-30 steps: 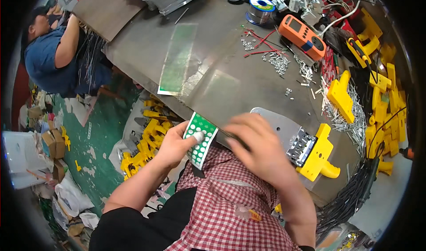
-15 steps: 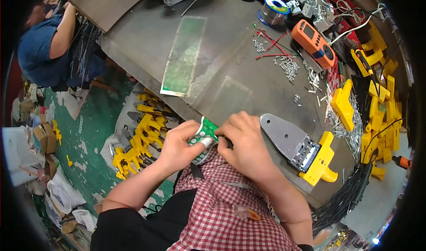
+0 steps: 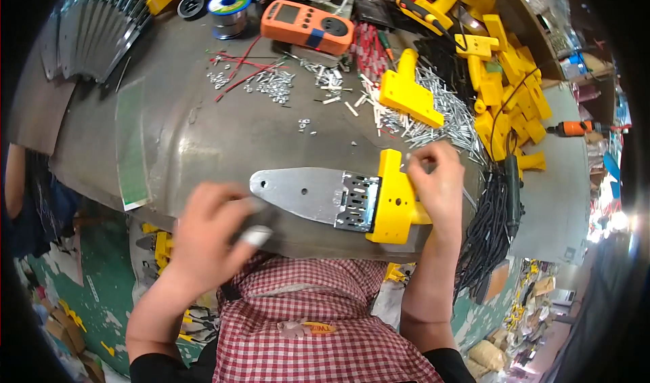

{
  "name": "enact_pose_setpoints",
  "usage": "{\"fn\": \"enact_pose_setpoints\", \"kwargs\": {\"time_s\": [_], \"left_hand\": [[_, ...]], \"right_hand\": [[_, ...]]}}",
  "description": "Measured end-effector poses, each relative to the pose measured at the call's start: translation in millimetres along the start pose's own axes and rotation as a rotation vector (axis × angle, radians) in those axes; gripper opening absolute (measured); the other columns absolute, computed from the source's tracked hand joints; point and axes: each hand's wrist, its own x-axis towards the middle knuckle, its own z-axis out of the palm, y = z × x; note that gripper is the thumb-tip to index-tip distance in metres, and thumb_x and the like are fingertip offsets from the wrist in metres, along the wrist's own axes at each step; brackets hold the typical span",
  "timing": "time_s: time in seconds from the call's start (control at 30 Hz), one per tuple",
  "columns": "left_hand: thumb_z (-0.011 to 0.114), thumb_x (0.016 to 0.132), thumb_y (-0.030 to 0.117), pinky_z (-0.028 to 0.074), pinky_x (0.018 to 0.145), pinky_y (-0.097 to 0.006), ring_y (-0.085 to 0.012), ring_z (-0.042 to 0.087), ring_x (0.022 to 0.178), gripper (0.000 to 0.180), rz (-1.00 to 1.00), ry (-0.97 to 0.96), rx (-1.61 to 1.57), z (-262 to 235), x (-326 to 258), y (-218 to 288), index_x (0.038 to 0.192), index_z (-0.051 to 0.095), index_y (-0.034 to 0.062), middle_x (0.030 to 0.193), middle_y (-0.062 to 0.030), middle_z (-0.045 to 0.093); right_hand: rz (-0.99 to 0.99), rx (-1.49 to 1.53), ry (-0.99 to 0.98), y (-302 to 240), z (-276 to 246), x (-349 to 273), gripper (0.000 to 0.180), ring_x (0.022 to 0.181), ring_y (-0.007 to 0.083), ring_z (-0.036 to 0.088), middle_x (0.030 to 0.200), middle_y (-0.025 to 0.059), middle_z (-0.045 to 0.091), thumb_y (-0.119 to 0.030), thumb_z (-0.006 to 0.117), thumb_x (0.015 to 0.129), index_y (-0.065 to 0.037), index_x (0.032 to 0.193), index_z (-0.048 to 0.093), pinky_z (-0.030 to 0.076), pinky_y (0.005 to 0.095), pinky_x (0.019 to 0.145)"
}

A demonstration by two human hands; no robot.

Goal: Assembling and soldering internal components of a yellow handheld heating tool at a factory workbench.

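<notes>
A flat grey metal plate [image 3: 301, 191] with a slotted end fixed in a yellow plastic handle [image 3: 395, 200] lies on the metal table [image 3: 203, 139], near its front edge. My right hand [image 3: 437, 180] pinches the right side of the yellow handle with fingers and thumb. My left hand [image 3: 210, 237] is at the plate's narrow left tip, its fingers curled around a small grey-white piece [image 3: 256, 235] that is blurred. My red checked shirt fills the bottom of the view.
Behind the plate lie loose metal pins [image 3: 433, 112], a yellow housing [image 3: 406, 95], an orange multimeter [image 3: 308, 27] and a solder spool [image 3: 229, 7]. Yellow parts [image 3: 504, 85] pile up at right above black cables [image 3: 487, 227]. A green strip [image 3: 132, 146] lies left.
Both hands held a green circuit board at the table edge. Now the board is out of sight, my right hand has gone to the yellow handle, and the view has swung right.
</notes>
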Motion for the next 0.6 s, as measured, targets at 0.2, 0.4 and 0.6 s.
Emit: {"fn": "enact_pose_setpoints", "kwargs": {"time_s": [0.2, 0.4, 0.6], "left_hand": [[0.068, 0.065, 0.005, 0.045, 0.084, -0.041, -0.0352, 0.052, 0.096, 0.051, 0.178, -0.219, 0.044, 42.4, 54.5, 11.4, 0.114, 0.055, 0.0012, 0.106, -0.0157, 0.053], [0.070, 0.061, 0.010, 0.042, 0.088, -0.042, -0.0330, 0.049, 0.104, 0.046, 0.262, -0.304, 0.104, 36.9, 45.5, 14.5, 0.104, 0.054, 0.0028, 0.112, -0.0147, 0.051], [0.079, 0.061, 0.019, 0.037, 0.097, -0.048, -0.0369, 0.044, 0.118, 0.048, 0.226, -0.326, -0.031, 51.7, 45.3, 2.9, 0.099, 0.051, 0.0080, 0.129, -0.0156, 0.046]], "right_hand": [[-0.015, 0.382, -0.349, 7.5, -16.0, 2.2, 0.018, 0.096, 0.0245, 0.059, 0.098, 0.0118, 0.064, -0.005, 0.059, 0.082, -0.003, 0.098, 0.067, 0.045, 0.0350, 0.086], [0.045, 0.260, -0.143, 21.7, -62.9, 42.5, 0.018, 0.093, 0.0201, 0.061, 0.097, 0.0099, 0.065, -0.009, 0.060, 0.084, -0.002, 0.099, 0.066, 0.046, 0.0316, 0.082], [-0.268, 0.172, -0.361, 11.8, 8.6, 119.3, 0.017, 0.089, 0.0265, 0.062, 0.093, 0.0117, 0.064, -0.012, 0.062, 0.081, -0.001, 0.094, 0.065, 0.047, 0.0327, 0.079]]}}
